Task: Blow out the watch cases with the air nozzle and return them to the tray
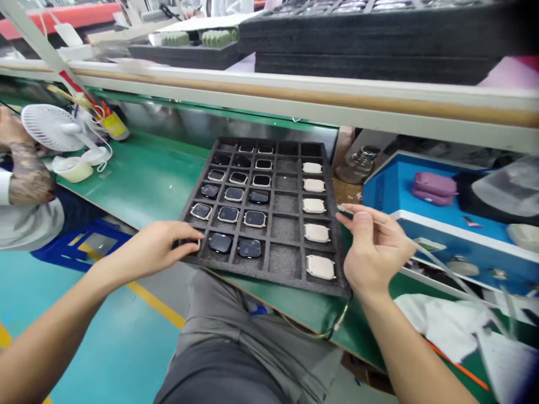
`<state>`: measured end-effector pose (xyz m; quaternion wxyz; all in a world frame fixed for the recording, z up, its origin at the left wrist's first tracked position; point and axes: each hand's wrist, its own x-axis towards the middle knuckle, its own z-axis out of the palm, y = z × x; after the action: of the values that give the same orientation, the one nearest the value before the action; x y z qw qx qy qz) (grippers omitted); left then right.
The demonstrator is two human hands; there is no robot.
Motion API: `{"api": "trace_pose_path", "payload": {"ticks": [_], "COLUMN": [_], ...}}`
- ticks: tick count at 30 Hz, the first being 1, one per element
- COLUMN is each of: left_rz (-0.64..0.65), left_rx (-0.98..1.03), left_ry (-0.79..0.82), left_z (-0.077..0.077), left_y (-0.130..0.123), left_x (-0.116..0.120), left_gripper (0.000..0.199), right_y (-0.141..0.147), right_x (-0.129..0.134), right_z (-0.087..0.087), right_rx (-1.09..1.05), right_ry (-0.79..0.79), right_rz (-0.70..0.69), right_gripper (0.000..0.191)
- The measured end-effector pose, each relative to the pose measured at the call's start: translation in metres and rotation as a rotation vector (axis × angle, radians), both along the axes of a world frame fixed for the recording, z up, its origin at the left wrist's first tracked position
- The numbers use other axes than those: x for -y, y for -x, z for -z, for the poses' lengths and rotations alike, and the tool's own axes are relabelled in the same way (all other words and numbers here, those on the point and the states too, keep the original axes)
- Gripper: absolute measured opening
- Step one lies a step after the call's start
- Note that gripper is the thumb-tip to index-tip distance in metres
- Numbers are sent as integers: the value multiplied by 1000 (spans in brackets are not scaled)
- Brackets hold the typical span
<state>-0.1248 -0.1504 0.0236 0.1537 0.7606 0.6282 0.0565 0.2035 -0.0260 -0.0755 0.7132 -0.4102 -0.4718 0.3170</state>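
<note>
A black foam tray (287, 227) divided into compartments lies on the green bench in front of me. Its left columns hold dark-faced smartwatch cases (228, 214); the rightmost column has pale watch-shaped pieces (314, 206). At the tray's front left corner, my left hand (168, 244) is closed with thumb and fingers around a smartwatch case (192, 244), mostly hidden by the fingers. Just off the tray's right edge, my right hand (370, 247) pinches a clear thin tube (446, 270) with a small tip near the fingertips. The tube trails down to the right.
A blue machine (387, 185) with a purple object (434, 188) on it stands at right, beside a glass bottle (357, 164). White cloth (442, 322) lies in front. A shelf rail (269, 98) crosses above. At left are a white fan (54, 128), tape roll (72, 169) and another person's arm (29, 174).
</note>
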Motion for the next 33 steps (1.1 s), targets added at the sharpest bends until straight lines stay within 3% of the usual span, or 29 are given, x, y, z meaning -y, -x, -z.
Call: {"api": "trace_pose_path", "payload": {"ticks": [4, 7, 12, 15, 18, 22, 25, 29, 33], "left_rz": [55, 134, 254, 279, 260, 153, 73, 48, 44], "left_rx": [-83, -272, -502, -539, -484, -178, 279, 920, 1166], "left_ry": [-102, -90, -75, -84, -88, -172, -196, 29, 132], "left_z": [3, 6, 7, 8, 8, 4, 6, 27, 51], "left_y": [-7, -20, -43, -47, -40, -39, -70, -133, -163], "left_x": [-53, -82, -81, -73, -74, -88, -111, -143, -151], "left_gripper": [30, 32, 22, 18, 26, 34, 37, 36, 40], "right_y": [0, 0, -1, -2, -2, -1, 0, 2, 1], "right_x": [1, 1, -1, -2, -2, -3, -3, -2, -3], "right_z": [-2, -1, 0, -1, -2, -3, -5, -6, -4], "right_rx": [6, 18, 32, 37, 49, 61, 52, 38, 58], "right_ry": [8, 4, -9, -10, -3, 9, 10, -14, -37], "right_rz": [8, 2, -29, -30, -34, -52, -55, -32, -52], "right_gripper": [25, 26, 23, 22, 21, 22, 23, 22, 19]}}
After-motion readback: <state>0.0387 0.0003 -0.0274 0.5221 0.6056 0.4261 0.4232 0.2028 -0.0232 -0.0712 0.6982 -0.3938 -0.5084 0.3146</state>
